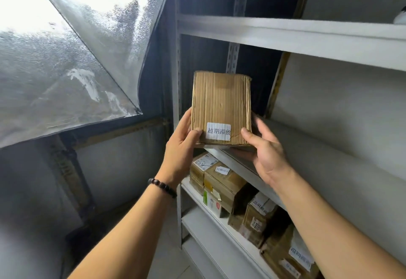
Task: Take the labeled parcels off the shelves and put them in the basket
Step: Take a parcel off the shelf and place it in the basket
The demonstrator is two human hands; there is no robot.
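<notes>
Up close, 2 hands hold 1 brown cardboard parcel (220,103) upright in front of the white metal shelves (285,35). The parcel is in the air before the middle shelf, with its bottom edge just above that shelf's front lip; whether it touches the lip cannot be told. A white label (218,131) with printed characters sits low on its front face.

The left hand (180,147) grips the lower left corner, thumb pressed on the front beside the label and fingers curled out of sight behind. The right hand (265,149) grips the lower right corner the same way: thumb on the front, fingers wrapped along the side and back. A dark bead bracelet (162,187) circles the left wrist.

On the shelf below, other parcels (224,182) stand packed side by side, several with white labels on top. To the left, a clear plastic sheet (66,70), streaked and cloudy, hangs over a bright window (19,4).
</notes>
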